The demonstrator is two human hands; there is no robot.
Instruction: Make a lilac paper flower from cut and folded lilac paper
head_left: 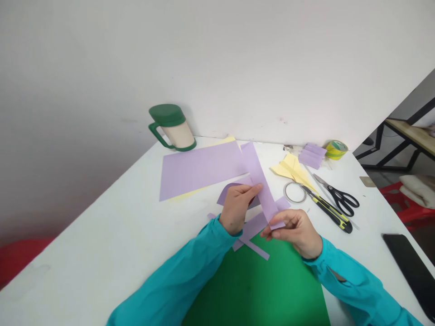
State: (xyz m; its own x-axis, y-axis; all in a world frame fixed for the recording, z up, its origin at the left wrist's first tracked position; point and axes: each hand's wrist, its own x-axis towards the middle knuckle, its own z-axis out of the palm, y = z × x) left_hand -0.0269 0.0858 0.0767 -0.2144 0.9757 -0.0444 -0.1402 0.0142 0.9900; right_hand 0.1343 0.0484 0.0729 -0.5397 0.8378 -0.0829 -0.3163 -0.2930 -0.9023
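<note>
A long purple paper strip [261, 174] slants between my two hands. My left hand [238, 203] pinches its left edge near the middle, thumb on top. At the near end, my right hand [295, 230] grips the strip's corner between thumb and fingers. Beneath the hands lie more purple paper pieces [254, 226], including a narrow thin strip [257, 250]. They overlap the far edge of a green sheet [258, 290]. A curled purple piece [226, 194] is partly hidden behind my left hand.
Purple sheet [204, 167] over yellow paper lies at left, near a green-lidded mug [175, 129]. To the right are a yellow paper plane [292, 170], metal ring [295, 192], utility knife [331, 213], scissors [340, 197], folded purple paper [312, 155], tape roll [336, 149] and black object [409, 271].
</note>
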